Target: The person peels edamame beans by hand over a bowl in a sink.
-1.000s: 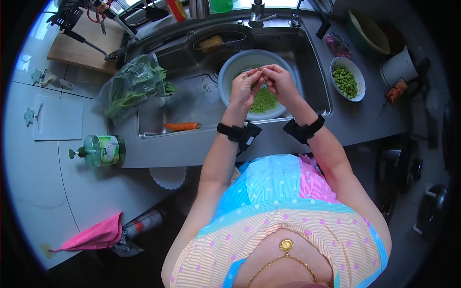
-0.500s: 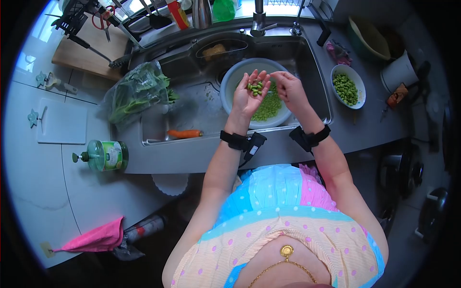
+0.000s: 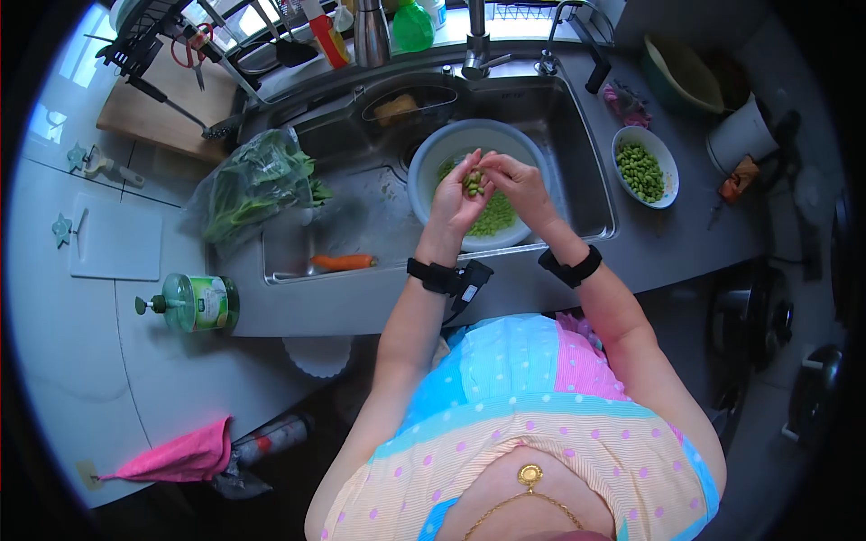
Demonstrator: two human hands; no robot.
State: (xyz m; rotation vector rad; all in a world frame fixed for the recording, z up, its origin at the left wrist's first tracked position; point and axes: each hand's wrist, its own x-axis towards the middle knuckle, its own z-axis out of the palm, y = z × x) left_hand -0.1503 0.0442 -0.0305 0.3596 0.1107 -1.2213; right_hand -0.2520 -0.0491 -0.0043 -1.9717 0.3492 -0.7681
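Cupped palm up, my left hand holds several green beans over a round, light grey-blue basin. My right hand has its fingers pinched together at the left fingertips; whatever they pinch is too small to make out. Below both hands, many small green pieces lie in the basin, which stands in the right part of the steel sink. To the right, on the counter, a white bowl holds more green beans.
A bag of leafy greens lies across the sink's left edge. Inside the sink are a carrot and, in a rack, a sponge. The faucet stands behind. A green soap bottle is at left.
My right hand has come in from the right to meet my left fingertips. Half a second ago the left palm lay more open with the beans spread on it.
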